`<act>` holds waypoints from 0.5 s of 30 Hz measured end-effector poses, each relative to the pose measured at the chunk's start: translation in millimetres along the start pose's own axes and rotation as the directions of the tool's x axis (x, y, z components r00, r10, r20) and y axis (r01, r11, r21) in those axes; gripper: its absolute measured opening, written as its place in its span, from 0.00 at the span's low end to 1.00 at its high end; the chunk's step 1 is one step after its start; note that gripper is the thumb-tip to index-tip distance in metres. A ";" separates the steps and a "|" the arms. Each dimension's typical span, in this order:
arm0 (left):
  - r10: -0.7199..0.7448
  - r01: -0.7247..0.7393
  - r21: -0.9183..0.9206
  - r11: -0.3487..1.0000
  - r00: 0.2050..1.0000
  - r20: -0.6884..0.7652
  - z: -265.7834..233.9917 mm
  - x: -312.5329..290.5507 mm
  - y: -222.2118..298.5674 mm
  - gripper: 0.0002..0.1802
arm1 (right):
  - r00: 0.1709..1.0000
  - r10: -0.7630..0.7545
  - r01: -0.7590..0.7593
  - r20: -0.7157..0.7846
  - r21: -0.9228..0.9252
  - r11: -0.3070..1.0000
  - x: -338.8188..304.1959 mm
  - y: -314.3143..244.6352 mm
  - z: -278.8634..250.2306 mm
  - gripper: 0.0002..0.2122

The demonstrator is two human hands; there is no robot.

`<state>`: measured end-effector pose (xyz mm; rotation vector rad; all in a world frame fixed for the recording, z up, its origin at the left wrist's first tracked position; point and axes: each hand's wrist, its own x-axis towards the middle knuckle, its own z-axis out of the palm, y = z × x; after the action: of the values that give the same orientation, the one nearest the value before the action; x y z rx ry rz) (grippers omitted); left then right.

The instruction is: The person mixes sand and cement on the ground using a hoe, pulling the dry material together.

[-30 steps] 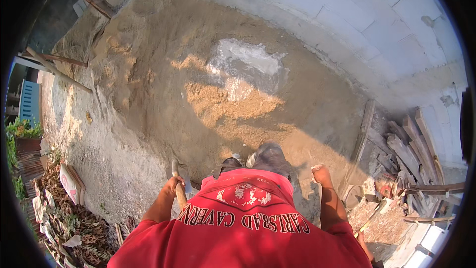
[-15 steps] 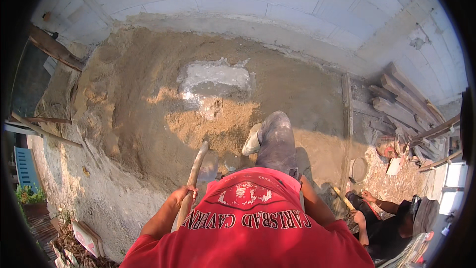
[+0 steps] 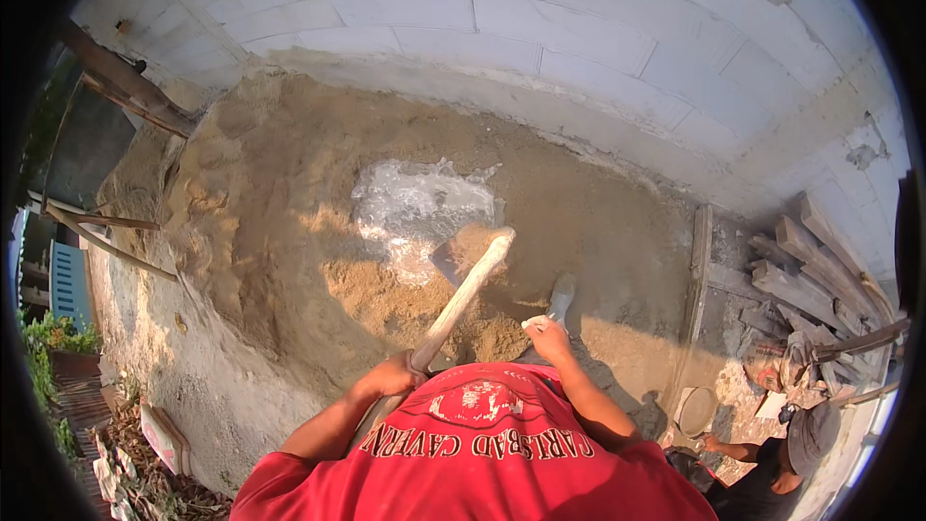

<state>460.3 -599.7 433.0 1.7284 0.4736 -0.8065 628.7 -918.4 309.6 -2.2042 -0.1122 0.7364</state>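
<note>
- My left grip (image 3: 395,373) is wrapped fully round the lower part of the hoe (image 3: 461,300), close to my shirt (image 3: 463,463).
- My right grip (image 3: 549,340) is partly curled, off the handle (image 3: 441,330); something pale shows at the fingertips, and I cannot tell whether I am pinching anything.
- The hoe slants up and away in front of me, its blade (image 3: 449,261) over the near edge of the pale, wet-looking patch (image 3: 424,198) and the sandy mound (image 3: 391,294). I cannot tell whether the blade touches either.
- I judge it stiff and head-heavy, heavier with the sandy stuff clinging to the blade. The wooden handle should bear a firm squeeze, though dust or damp could make it slip.
- The best hold looks to be both hands spaced along the handle, the right above the left, well below the blade.
- The block wall (image 3: 511,24) bounds the far side, the long board (image 3: 698,275) the right, with planks (image 3: 805,270) beyond it.
- My foot (image 3: 561,293) is planted just right of the handle; a co-worker (image 3: 764,471) is at lower right, so I judge the swinging room better leftward.
</note>
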 end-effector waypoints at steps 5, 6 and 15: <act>0.019 -0.019 -0.020 1.000 1.000 -0.001 68.8 136.5 67.3 0.18 | 0.706 0.143 -0.627 0.694 0.519 0.581 85.7 -28.3 -45.6 0.28; -0.010 0.010 0.017 1.000 1.000 0.027 81.1 153.1 89.9 0.19 | 0.682 0.106 -0.676 0.723 0.568 0.470 94.5 -33.1 -61.7 0.27; -0.143 0.150 0.543 0.826 0.988 -0.055 113.4 167.3 316.8 0.28 | 0.752 0.493 -0.537 0.437 0.840 0.075 218.5 37.8 -159.5 0.10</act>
<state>756.8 -817.9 508.9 2.2460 0.4098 -1.1217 889.9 -982.9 262.3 -0.9307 0.9713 0.8807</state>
